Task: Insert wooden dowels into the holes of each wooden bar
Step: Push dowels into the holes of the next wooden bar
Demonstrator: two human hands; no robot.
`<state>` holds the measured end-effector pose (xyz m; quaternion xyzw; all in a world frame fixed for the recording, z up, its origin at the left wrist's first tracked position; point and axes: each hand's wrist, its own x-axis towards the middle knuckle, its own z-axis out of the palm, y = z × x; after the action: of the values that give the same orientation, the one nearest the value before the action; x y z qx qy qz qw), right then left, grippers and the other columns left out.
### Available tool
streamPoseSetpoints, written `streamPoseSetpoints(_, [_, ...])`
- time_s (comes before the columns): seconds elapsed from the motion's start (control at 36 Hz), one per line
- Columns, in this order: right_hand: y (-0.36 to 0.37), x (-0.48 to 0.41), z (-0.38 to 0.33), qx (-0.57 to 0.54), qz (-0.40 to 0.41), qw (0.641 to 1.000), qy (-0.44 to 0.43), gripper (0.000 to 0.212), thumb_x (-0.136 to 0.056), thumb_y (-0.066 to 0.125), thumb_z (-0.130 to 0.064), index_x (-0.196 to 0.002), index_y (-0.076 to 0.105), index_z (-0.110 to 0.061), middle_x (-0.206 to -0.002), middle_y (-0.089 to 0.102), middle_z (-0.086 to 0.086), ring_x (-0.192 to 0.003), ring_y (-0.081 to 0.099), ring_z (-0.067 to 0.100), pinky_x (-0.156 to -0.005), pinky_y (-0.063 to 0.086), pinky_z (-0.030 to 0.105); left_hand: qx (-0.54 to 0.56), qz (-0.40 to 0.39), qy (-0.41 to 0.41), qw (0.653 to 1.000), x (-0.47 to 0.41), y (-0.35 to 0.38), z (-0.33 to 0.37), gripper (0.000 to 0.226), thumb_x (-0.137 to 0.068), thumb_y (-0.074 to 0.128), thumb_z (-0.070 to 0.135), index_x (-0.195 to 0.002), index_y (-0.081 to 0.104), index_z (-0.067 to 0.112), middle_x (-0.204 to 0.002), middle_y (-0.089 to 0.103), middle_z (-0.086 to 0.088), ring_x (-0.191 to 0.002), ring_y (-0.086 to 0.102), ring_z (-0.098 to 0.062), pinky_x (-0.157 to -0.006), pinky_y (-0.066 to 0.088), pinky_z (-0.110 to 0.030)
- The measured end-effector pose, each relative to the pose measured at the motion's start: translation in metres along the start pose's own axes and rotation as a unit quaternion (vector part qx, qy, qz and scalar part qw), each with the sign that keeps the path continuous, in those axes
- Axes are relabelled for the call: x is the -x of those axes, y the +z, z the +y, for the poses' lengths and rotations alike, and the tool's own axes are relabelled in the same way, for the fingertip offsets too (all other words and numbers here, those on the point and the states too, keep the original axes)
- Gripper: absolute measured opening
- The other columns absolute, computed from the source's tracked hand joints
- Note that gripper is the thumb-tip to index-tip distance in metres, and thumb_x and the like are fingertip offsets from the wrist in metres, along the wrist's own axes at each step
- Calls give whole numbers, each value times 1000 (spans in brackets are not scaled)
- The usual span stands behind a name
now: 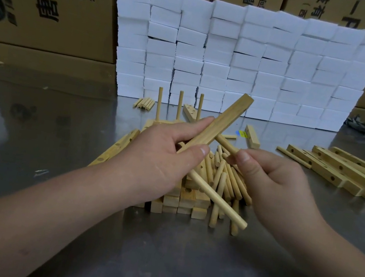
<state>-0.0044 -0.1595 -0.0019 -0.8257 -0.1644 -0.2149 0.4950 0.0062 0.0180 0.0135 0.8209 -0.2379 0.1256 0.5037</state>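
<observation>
My left hand (163,156) grips a wooden bar (223,120) that slants up to the right above the pile. A long dowel (217,201) sticks out of the bar's lower part toward me. My right hand (271,180) pinches a second dowel (227,144) whose far end meets the bar just below its middle. Under both hands lies a heap of loose dowels (227,179) and stacked bars (182,202). Behind the heap, three dowels (179,105) stand upright, their base hidden by my left hand.
More drilled bars (344,171) lie at the right on the metal table (183,266). A short block (252,137) and a small bundle of dowels (144,103) lie farther back. White foam blocks (245,60) form a wall behind, with cardboard boxes (48,4) beyond.
</observation>
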Motion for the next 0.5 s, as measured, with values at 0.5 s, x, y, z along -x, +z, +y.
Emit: streamPoseSetpoints(0.5, [-10, -10, 0, -2, -13, 1000, 22, 49, -77, 33, -65, -92, 63, -30, -57, 57, -4, -48, 51, 7, -55, 44, 30, 22, 116, -46, 992, -3, -2, -2, 26, -90, 52, 28, -100, 62, 50, -69, 62, 2, -52, 52, -16, -40, 38, -12])
